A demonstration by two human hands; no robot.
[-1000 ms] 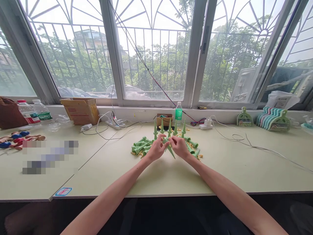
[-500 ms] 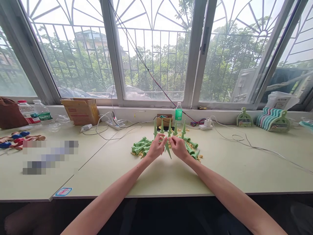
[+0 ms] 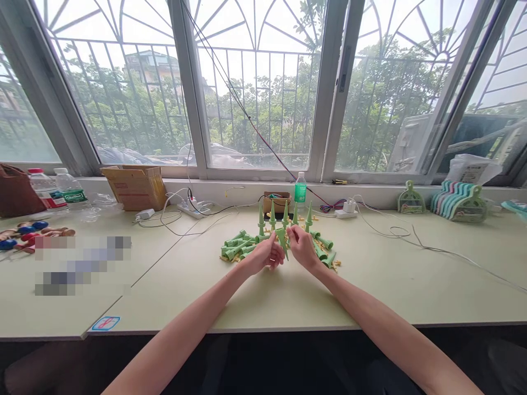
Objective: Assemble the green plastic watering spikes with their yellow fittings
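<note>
Head view: we are seeing the left hand [image 3: 263,257] pinching a green cone [image 3: 282,242] point-down, its other fingers loosely curled; the right hand [image 3: 303,248] holding its fingers closely curled beside the cone, any grip hidden; green tubes [image 3: 235,249] lying heaped beyond; five green spires [image 3: 261,220] standing upright; a bottle [image 3: 300,192] standing behind.

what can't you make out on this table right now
All in the head view:
What the right hand pinches, if anything: its own curled fingers hide it.
Whether the green cone at the left hand has a yellow piece in it: too small.
What lies under the pixelated patch: the blur covers it.
The brown bag's full shape: cut off by the left edge.
</note>
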